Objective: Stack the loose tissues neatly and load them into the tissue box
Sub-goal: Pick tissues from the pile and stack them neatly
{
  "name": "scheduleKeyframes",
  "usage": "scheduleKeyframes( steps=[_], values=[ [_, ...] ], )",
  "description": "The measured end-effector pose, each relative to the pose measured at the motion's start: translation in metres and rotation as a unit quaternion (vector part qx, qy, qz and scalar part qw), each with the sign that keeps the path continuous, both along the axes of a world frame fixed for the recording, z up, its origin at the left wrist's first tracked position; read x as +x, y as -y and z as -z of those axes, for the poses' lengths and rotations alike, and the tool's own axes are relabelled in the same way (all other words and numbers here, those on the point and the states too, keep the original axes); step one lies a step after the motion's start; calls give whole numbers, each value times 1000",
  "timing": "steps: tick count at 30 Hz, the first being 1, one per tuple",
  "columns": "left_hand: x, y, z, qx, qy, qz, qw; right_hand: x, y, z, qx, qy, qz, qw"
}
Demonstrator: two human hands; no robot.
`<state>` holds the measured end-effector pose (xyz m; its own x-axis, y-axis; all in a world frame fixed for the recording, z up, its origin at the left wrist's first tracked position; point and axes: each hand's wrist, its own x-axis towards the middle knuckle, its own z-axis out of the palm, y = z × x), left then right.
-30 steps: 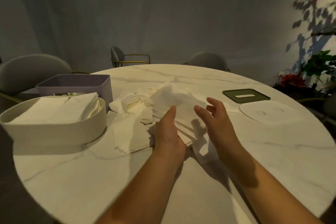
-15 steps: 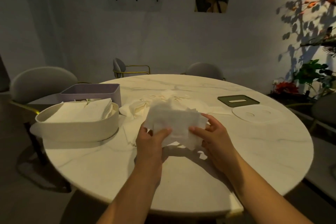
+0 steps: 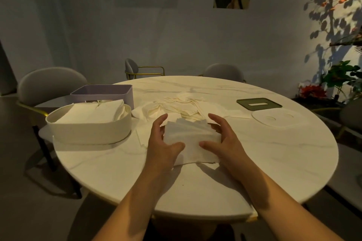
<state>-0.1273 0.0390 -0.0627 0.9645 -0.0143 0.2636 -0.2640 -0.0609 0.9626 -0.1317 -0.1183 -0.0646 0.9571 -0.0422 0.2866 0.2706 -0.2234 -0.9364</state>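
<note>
A small stack of white tissues is held between both hands just above the round marble table. My left hand grips its left edge, thumb on top. My right hand grips the right edge the same way. More loose tissues lie spread out behind the stack. A cream oval tissue box at the left holds a pile of folded tissues. Behind it stands a purple rectangular box.
A dark green lid with a slot and a white oval lid lie at the right of the table. Grey chairs stand around the table. A plant is at the far right.
The stack was gathered off the pile and raised, and now it is lowered and flatter near the table, with both hands on its side edges. The camera view has pulled back.
</note>
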Motion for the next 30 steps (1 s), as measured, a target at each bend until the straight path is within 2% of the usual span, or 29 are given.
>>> scheduleKeyframes(
  steps=[4, 8, 10, 13, 18, 21, 26, 30],
  values=[
    [0, 0, 1, -9, 22, -4, 1000, 0, -2, 1, -1, 67, 31, 997],
    [-1, 2, 3, -30, -7, 16, 999, 0, 1, -2, 38, 82, 33, 995],
    [-3, 4, 1, 0, -9, 11, 1000, 0, 3, -4, 58, 87, 29, 994],
    [-3, 3, 1, -10, -22, 16, 1000, 2, 6, -1, 87, 60, 35, 994],
    [-8, 5, -5, -62, -47, 60, 995, -1, 15, 4, 38, -35, -17, 999],
    [-14, 9, -8, -58, -44, 71, 995, -3, 14, 2, -29, -4, -9, 1000],
    [-10, 4, -3, -62, -35, 26, 997, -4, 11, -2, 35, 76, 33, 996],
    [-2, 2, 4, -90, -86, 50, 991, -8, 8, -7, 15, -7, -16, 1000]
  ],
)
